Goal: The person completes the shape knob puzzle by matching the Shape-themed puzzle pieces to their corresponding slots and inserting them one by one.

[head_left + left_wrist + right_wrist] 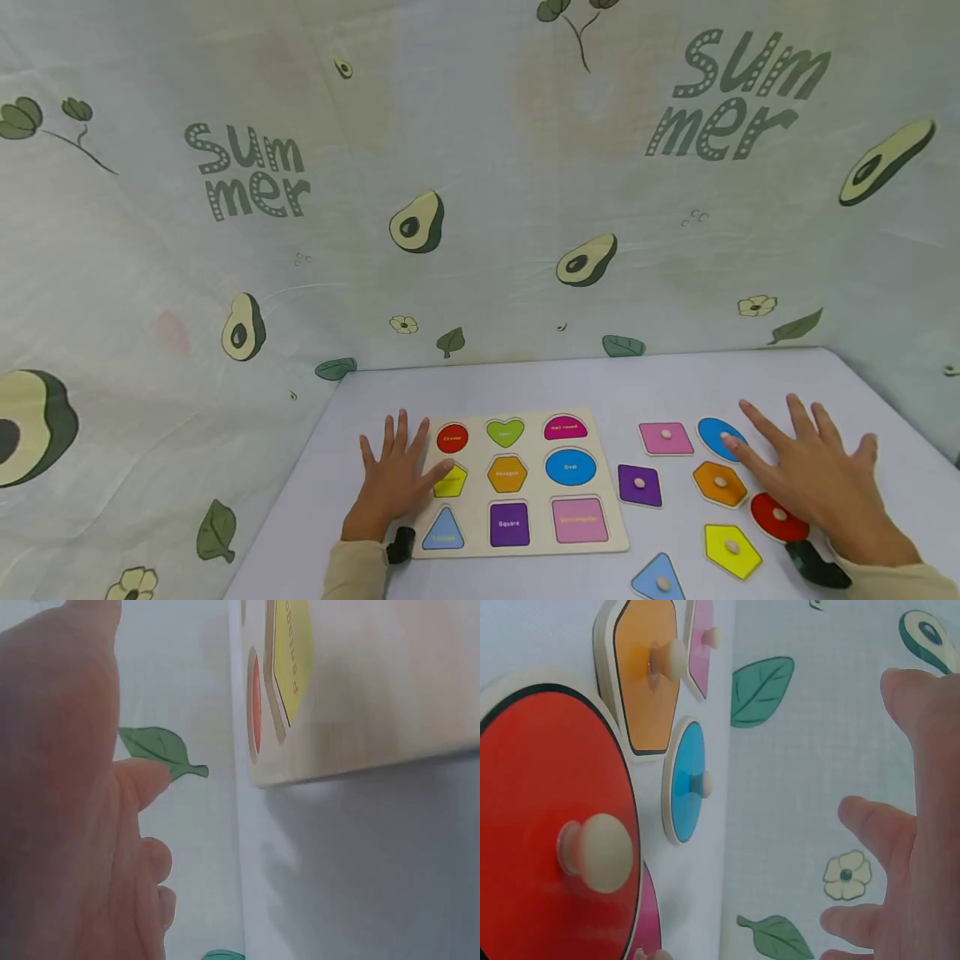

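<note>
My left hand (392,479) is spread with straight fingers beside the left edge of a pale wooden puzzle board (537,493). Its thumb overlaps the board's yellow pentagon (448,483) in the head view; contact cannot be told. Over on the right, my right hand (825,483) has its fingers fanned out and holds nothing. It is nearest to a red circle piece (540,795) and a blue oval piece (720,437), both with a small knob. A magenta piece (649,911) shows partly in the right wrist view, mostly hidden behind the red one.
Between board and right hand lie knobbed pieces: a pink rectangle (678,447), purple square (649,493), orange hexagon (708,487), yellow pentagon (720,560) and blue triangle (651,583). A printed cloth (495,167) hangs behind the white table (450,387).
</note>
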Demonstrator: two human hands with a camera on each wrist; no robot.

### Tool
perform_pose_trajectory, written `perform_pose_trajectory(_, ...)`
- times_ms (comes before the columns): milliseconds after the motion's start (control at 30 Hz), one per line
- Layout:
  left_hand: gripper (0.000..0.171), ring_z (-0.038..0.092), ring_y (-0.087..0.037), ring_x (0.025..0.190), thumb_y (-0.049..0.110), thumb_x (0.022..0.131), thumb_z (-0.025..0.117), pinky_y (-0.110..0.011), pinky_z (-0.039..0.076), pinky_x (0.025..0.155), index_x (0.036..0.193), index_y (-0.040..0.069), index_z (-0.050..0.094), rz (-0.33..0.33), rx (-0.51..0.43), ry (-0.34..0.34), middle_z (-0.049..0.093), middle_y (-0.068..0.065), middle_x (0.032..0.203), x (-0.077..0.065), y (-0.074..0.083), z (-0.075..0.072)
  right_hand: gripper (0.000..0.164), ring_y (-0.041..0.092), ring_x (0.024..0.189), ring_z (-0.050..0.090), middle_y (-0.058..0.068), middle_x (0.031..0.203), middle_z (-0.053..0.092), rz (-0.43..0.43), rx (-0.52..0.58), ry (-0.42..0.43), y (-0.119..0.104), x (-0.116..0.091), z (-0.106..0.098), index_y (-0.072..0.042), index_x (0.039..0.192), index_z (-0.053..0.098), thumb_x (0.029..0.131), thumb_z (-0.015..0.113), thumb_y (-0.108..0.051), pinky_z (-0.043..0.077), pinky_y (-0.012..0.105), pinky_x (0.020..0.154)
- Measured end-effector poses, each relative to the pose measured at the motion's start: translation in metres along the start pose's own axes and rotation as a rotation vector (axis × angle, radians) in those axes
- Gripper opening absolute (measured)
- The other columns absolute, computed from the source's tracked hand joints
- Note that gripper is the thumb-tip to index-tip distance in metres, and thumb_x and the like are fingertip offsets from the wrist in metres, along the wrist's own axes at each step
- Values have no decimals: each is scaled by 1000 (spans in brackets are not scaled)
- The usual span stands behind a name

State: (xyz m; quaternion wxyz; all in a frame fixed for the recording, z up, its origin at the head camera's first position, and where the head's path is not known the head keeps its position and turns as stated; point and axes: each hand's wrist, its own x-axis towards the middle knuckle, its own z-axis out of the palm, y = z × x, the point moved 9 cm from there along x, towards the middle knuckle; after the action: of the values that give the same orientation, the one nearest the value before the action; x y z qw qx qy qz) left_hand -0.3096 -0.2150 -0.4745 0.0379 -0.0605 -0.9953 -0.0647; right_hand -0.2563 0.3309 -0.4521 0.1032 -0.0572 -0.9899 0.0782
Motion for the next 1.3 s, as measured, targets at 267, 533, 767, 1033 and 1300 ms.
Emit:
perform_pose_trajectory(267,83,16,-45,149,73,91,47,-74,5,112,154,18,43,-28,-84,-52,27,-16,163,2,-7,7,89,63,135,11,42,147,22,20,-4,12,5,1,2,-11,154,32,90,55,-68,-5,85,97)
perform_pose_trajectory(533,81,17,-42,150,67,93,52,-72,5,113,155,17,40,-51,-233,-68,29,-13,163,7,-13,17,87,65,129,18,44,140,26,68,-25,8,12,4,-4,-6,152,34,89,64,-58,2,85,99)
perform_pose_trajectory(767,78,16,-39,151,63,95,52,-72,2,113,155,15,40,-46,-314,-124,29,-11,163,8,-13,23,83,63,114,37,44,128,42,63,-56,-28,14,5,1,0,143,45,87,67,-58,28,84,92)
perform_pose_trajectory(1033,77,14,-40,151,64,94,54,-72,-1,113,155,20,41,-34,-275,-149,31,-6,163,5,-16,28,81,63,108,41,46,125,40,72,12,-82,20,6,12,5,137,48,87,69,-56,43,78,76)
perform_pose_trajectory(1300,73,12,-39,151,60,92,60,-71,-2,113,153,22,45,-3,-293,-162,34,-1,161,7,-12,31,81,62,104,43,45,121,44,76,55,-135,33,10,19,11,127,52,86,69,-57,47,74,70)
